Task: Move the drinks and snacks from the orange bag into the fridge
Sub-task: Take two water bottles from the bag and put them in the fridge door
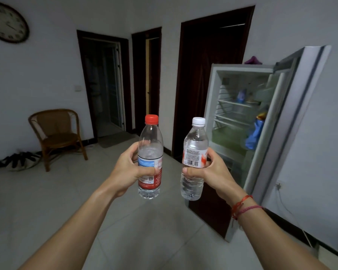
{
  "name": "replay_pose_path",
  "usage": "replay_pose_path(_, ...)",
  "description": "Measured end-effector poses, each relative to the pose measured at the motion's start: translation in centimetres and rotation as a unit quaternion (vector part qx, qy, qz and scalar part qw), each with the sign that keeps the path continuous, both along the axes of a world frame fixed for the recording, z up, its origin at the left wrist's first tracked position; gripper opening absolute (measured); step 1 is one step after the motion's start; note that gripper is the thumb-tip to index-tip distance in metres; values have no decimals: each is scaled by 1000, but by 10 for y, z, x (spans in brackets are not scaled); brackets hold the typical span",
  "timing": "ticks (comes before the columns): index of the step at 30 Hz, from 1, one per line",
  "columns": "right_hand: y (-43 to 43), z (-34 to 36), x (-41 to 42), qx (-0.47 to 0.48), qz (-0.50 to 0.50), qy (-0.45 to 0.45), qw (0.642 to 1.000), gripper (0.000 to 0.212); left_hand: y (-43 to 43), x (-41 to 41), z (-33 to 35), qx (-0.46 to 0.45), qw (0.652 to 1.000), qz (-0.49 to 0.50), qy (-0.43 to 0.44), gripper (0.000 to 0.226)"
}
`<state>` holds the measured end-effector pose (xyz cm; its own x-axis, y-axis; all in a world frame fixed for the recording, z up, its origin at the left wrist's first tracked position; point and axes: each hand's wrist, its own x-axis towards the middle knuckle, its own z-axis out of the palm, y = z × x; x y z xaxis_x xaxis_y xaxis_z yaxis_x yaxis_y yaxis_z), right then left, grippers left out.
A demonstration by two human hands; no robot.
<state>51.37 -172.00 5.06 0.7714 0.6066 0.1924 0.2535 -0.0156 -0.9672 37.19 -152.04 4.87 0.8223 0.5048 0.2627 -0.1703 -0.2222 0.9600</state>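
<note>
Two bare arms reach up from the bottom of the frame. At centre, the left hand (125, 170) is wrapped around a red-capped water bottle (150, 158); just right of it, the right hand (207, 172) is wrapped around a white-capped water bottle (194, 160). Both bottles are upright and apart. At middle right the fridge (240, 114) stands with its door (293, 114) swung open; a few blurred items already sit on its shelves and in the door. These two bottles remain to be shelved. The orange bag is out of view, so what else is left is unknown.
</note>
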Motion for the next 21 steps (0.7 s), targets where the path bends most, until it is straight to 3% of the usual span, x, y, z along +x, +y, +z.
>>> replay_pose_path(21,259,-17,291,-44,-76,2,996,64,286,332,-17,-2,995,-100,16,71)
